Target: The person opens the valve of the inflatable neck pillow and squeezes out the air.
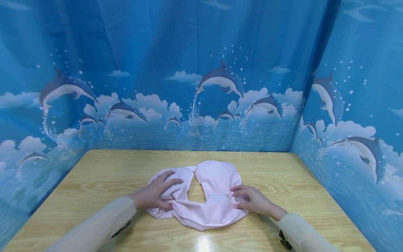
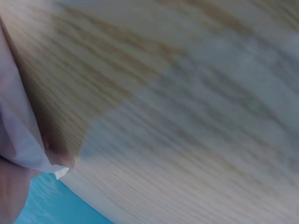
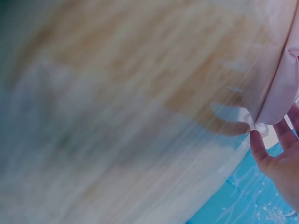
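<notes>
A pale pink cloth piece (image 1: pixel 217 178), ring-shaped and possibly a bib or collar, lies rumpled on the table around a narrow central gap. At the gap's far end its two sides meet. My left hand (image 1: pixel 154 191) rests on the left lobe with fingers spread, its thumb near a gathered fold. On the right edge, my right hand (image 1: pixel 252 199) pinches the cloth between thumb and fingers. The right wrist view shows the thumb (image 3: pixel 259 147) at the cloth's edge, beside a small pale shiny spot. In the left wrist view, cloth partly covers the left hand (image 2: pixel 11 189).
The wood-grain table (image 1: pixel 113 171) extends around the cloth on all sides. Blue curtains (image 1: pixel 151 52) printed with dolphins and clouds stand along its back and sides. A bright light reflection shows on the near part of the tabletop.
</notes>
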`<state>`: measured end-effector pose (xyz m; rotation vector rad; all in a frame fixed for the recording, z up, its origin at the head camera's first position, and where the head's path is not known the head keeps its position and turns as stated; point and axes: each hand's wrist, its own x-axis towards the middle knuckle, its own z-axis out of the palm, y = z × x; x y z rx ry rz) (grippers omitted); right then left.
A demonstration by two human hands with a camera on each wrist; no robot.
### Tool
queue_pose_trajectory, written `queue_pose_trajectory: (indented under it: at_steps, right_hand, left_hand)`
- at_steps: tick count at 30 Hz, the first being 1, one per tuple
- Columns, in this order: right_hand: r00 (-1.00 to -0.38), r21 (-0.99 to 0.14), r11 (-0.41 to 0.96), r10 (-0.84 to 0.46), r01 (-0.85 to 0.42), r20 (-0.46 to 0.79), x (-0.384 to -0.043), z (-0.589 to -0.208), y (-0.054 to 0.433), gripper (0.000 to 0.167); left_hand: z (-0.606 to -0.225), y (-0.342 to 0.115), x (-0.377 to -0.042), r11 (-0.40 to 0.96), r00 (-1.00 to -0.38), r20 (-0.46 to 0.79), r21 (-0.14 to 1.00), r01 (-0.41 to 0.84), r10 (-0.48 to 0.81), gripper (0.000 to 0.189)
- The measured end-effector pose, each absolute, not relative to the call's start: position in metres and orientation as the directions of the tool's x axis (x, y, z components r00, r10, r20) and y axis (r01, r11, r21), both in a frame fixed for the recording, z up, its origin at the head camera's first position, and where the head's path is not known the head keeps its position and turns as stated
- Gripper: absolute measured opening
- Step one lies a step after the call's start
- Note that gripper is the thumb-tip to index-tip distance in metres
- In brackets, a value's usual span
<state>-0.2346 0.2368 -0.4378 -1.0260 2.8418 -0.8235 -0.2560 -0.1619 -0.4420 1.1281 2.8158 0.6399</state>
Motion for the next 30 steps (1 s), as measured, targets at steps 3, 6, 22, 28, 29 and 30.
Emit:
queue_pose_trajectory:
  at_steps: [3,6,22,28,29,30]
  right_hand:
    - [-0.792,-0.492,0.65,-0.592,-0.579,0.15,-0.235,-0.437,0.237,0.026]
    - [-0.792,-0.5,0.646,-0.592,-0.577,0.151,-0.235,-0.436,0.238,0.026]
    - [-0.79,-0.501,0.646,-0.596,-0.576,0.142,-0.234,-0.434,0.238,0.028]
    - [-0.787,-0.497,0.643,-0.599,-0.583,0.147,-0.234,-0.435,0.238,0.026]
    - [-0.782,-0.491,0.64,-0.603,-0.591,0.156,-0.234,-0.436,0.238,0.025]
    - [-0.778,-0.486,0.636,-0.606,-0.599,0.165,-0.234,-0.436,0.238,0.024]
  left_hand:
    - [-0.442,-0.16,-0.259,0.646,-0.727,0.123,0.375,0.665,0.676,0.077]
    - [-0.442,-0.158,-0.261,0.649,-0.725,0.137,0.358,0.672,0.675,0.071]
    - [-0.443,-0.159,-0.263,0.661,-0.716,0.09,0.317,0.68,0.692,0.074]
    - [-0.43,-0.164,-0.259,0.653,-0.693,-0.031,0.367,0.663,0.721,0.09]
    - [-0.427,-0.164,-0.257,0.666,-0.697,-0.064,0.368,0.649,0.715,0.093]
    - [-0.424,-0.165,-0.255,0.675,-0.698,-0.095,0.373,0.637,0.71,0.098]
